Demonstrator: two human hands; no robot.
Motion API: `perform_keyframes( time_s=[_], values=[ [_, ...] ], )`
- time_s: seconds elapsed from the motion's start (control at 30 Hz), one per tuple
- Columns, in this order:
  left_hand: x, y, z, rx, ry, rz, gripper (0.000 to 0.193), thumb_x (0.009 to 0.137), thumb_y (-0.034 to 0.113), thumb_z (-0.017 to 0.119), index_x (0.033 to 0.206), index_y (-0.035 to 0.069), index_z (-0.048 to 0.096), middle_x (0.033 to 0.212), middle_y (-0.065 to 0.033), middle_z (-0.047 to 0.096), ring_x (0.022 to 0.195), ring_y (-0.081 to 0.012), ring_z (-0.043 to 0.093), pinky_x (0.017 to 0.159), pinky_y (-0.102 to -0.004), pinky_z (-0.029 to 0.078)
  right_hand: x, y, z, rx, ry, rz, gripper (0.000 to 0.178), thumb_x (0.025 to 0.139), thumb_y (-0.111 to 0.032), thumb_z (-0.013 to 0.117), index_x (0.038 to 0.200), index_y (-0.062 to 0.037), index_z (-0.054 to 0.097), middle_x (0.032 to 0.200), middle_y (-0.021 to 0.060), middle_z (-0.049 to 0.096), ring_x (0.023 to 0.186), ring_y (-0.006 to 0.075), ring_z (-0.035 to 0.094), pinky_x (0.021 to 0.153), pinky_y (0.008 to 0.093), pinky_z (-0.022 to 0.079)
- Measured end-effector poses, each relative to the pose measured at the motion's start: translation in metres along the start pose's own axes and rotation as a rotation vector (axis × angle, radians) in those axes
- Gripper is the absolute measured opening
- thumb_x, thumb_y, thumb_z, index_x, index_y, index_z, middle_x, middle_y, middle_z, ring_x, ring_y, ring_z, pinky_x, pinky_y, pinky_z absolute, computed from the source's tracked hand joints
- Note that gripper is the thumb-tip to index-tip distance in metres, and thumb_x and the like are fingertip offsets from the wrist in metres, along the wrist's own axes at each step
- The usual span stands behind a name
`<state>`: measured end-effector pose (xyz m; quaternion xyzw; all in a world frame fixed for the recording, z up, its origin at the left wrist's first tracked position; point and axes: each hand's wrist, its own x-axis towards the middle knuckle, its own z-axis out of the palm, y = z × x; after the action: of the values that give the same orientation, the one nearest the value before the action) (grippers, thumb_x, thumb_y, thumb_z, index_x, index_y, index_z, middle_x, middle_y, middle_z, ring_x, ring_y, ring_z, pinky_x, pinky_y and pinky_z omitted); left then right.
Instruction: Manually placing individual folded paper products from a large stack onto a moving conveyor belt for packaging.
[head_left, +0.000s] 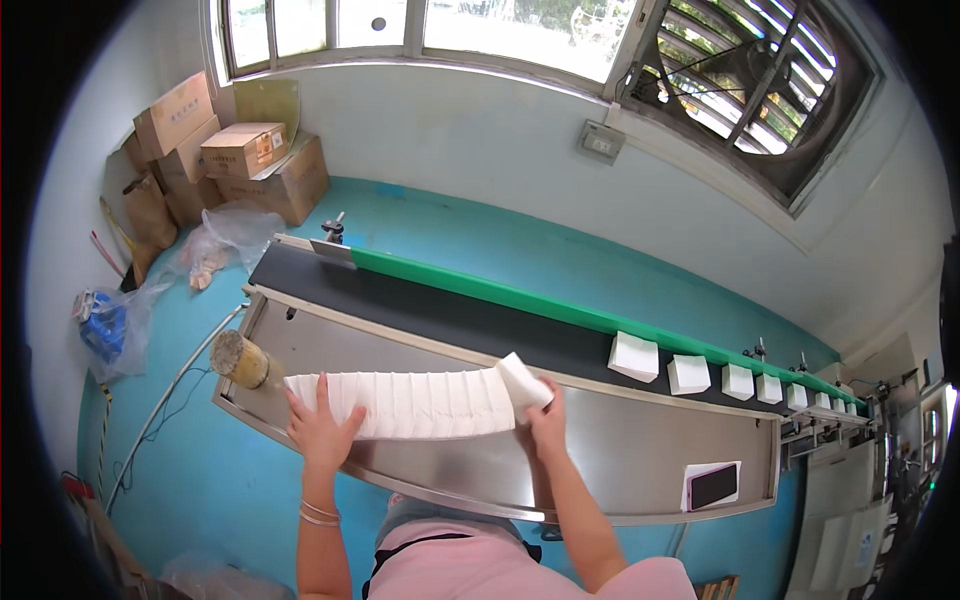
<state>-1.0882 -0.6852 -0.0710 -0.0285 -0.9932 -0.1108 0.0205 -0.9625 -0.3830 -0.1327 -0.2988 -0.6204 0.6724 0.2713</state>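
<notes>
A long row of white folded tissue stacks (425, 405) stands packed side by side on the steel tray table (620, 450) in front of me. My left hand (325, 432) lies against the row's left end with its fingers spread. At the right end, one white tissue stack (518, 380) leans away from the row at a tilt. My right hand (543, 412) grips this stack by its right side, fingers closed round it. Left of the row, a worn yellowish cylindrical block (242, 362) touches or nearly touches the first stack.
Behind the tray runs a black conveyor belt (450, 325) with a green side rail (480, 290). Several white stacks (634, 358) sit spaced along its right half. A phone (713, 486) lies on white paper at the tray's right. Cardboard boxes (255, 185) are piled back left.
</notes>
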Motion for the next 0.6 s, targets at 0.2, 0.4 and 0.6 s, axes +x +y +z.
perform_keyframes(
  time_s=[0.2,0.4,0.6],
  values=[
    [0.003,0.008,-0.002,-0.028,-0.003,0.003,0.082,0.076,0.059,0.059,0.144,0.026,0.026,0.144,-0.0324,0.012,0.13,-0.0464,0.026,0.102,-0.0545,0.025,0.111,-0.002,-0.051,0.309,0.382,-0.03,0.045,0.086,-0.007,0.056,0.127,0.0005,0.041,0.112,0.0114,0.056,0.099,0.0207,0.056,0.088,0.0306,0.046],
    [-0.004,0.008,0.004,-0.045,-0.038,0.003,0.082,0.077,0.058,0.059,0.144,0.025,0.026,0.144,-0.0334,0.012,0.13,-0.0469,0.025,0.102,-0.0547,0.025,-0.038,0.015,0.007,-0.071,-0.075,-0.098,0.053,0.087,-0.007,0.057,0.134,-0.0003,0.035,0.12,0.0099,0.054,0.107,0.0168,0.053,0.092,0.0274,0.042],
    [-0.012,0.02,0.016,-0.048,-0.058,0.004,0.082,0.077,0.056,0.06,0.144,0.025,0.025,0.144,-0.0342,0.011,0.13,-0.0475,0.024,0.102,-0.0551,0.024,-0.034,-0.003,0.01,0.187,-0.215,0.276,0.061,0.085,-0.003,0.058,0.139,-0.0027,0.03,0.129,0.0112,0.048,0.115,0.0182,0.049,0.096,0.0283,0.039]
  ],
)
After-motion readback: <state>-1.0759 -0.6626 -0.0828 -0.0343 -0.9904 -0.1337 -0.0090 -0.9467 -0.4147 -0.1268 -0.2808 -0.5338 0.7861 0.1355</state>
